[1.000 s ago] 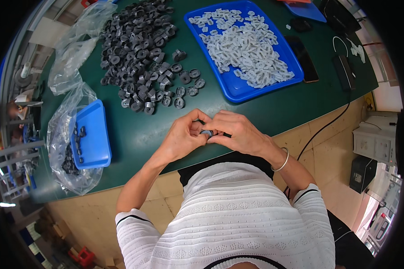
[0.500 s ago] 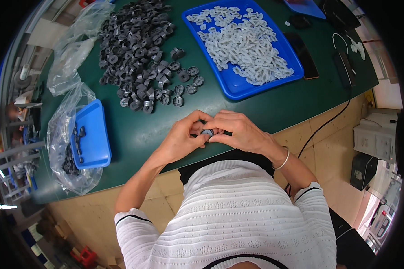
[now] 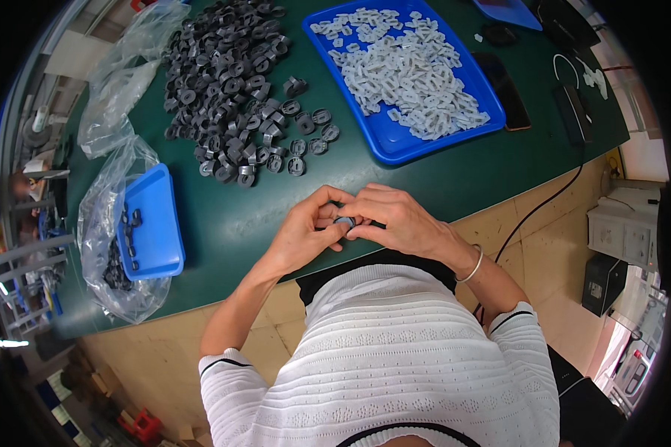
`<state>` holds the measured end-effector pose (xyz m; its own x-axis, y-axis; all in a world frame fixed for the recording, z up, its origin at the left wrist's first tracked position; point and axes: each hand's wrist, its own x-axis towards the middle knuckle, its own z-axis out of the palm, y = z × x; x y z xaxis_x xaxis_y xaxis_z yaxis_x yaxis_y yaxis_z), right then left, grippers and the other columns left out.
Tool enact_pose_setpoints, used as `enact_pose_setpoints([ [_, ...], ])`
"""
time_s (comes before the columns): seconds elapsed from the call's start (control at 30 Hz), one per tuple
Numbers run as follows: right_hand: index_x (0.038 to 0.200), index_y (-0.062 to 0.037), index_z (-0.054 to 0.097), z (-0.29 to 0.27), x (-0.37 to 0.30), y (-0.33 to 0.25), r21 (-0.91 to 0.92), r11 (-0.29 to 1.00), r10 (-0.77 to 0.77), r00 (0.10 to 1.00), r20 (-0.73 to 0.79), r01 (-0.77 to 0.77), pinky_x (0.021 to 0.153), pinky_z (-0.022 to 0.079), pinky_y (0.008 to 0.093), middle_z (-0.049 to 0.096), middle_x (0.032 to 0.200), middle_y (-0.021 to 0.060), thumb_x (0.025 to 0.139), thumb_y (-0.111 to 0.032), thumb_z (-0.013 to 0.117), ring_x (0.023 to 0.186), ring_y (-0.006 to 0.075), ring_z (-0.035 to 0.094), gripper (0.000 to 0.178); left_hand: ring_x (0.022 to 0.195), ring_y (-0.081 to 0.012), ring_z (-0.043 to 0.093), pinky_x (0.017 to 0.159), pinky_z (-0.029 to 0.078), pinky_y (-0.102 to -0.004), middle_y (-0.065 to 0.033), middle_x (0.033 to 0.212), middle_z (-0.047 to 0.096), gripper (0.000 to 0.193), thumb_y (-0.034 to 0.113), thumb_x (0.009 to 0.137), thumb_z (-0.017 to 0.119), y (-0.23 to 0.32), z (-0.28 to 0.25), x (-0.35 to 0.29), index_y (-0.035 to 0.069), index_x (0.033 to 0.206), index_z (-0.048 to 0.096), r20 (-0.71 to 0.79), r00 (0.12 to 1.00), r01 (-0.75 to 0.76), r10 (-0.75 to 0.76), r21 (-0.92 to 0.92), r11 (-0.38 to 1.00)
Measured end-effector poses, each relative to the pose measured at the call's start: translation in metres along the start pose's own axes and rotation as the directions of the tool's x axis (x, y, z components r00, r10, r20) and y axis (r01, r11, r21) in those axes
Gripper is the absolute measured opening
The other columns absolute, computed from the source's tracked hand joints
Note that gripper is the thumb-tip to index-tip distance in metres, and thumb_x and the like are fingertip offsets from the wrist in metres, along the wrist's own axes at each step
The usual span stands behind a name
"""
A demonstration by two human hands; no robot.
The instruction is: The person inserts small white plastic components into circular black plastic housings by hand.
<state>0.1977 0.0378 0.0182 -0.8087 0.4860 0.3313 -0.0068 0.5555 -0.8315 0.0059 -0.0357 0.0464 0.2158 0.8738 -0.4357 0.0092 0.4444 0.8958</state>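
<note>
Between my fingertips, just above the table's near edge, is a small round dark grey plastic part, mostly covered by the fingers. My left hand pinches it from the left, thumb toward me. My right hand grips its other side with thumb and fingers. Beyond the hands lies a big heap of dark grey ring-shaped plastic parts, with several loose ones near its right edge. A blue tray to the right of the heap holds many small translucent white plastic pieces.
On the green table, a smaller blue tray at left holds several small black parts, partly within a clear plastic bag. A dark phone lies beside the large tray. A black cable hangs over the right edge.
Both hands stay in the same place with the small part between them. The left forearm has shifted slightly to the right, and the fingers have barely moved.
</note>
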Motion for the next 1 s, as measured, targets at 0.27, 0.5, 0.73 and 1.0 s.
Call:
enact_pose_setpoints([
  [0.27,0.105,-0.0022,0.065,0.004,-0.002,0.001,-0.001,1.0,-0.021,1.0,0.0,0.021,0.067,0.046,0.0361,0.06,0.079,0.0078,0.073,-0.006,0.076,0.074,0.0241,0.056,0.034,0.087,-0.0129,0.063,0.067,0.056,-0.0263,-0.0084,0.103,0.066,0.026,0.005,0.092,0.057,-0.008,0.001,-0.002,0.0,0.118,0.051,-0.008,0.997,0.078,-0.08,-0.092,0.993],
  [0.5,0.103,-0.0019,0.065,0.006,-0.004,-0.001,0.006,1.0,-0.016,1.0,0.002,0.016,0.067,0.046,0.0359,0.06,0.079,0.0076,0.072,-0.005,0.076,0.074,0.0241,0.055,0.033,0.087,-0.0133,0.063,0.068,0.056,-0.0266,-0.0088,0.102,0.066,0.025,0.002,0.092,0.053,-0.011,0.0,-0.003,0.0,0.116,0.051,0.006,0.999,0.048,-0.048,-0.115,0.992],
  [0.73,0.102,-0.0021,0.066,0.007,-0.002,-0.003,-0.015,1.0,-0.026,1.0,-0.017,0.026,0.067,0.047,0.0343,0.061,0.078,0.0069,0.073,-0.005,0.075,0.074,0.0235,0.056,0.03,0.088,-0.0128,0.063,0.069,0.055,-0.0259,-0.0096,0.102,0.067,0.026,0.0,0.091,0.052,-0.011,0.0,-0.002,0.0,0.117,0.051,-0.006,0.999,0.037,-0.038,-0.105,0.994],
  [1.0,0.096,0.0017,0.066,0.002,0.001,0.001,0.312,0.91,0.308,0.949,-0.068,-0.273,0.061,0.049,0.0275,0.06,0.075,0.0067,0.085,-0.005,0.069,0.068,0.0127,0.058,0.013,0.074,-0.018,0.068,0.062,0.055,-0.0261,-0.0145,0.092,0.068,0.023,0.02,0.1,0.053,-0.007,0.012,-0.01,0.001,0.112,0.049,-0.135,0.985,-0.14,0.108,-0.25,0.958],
])
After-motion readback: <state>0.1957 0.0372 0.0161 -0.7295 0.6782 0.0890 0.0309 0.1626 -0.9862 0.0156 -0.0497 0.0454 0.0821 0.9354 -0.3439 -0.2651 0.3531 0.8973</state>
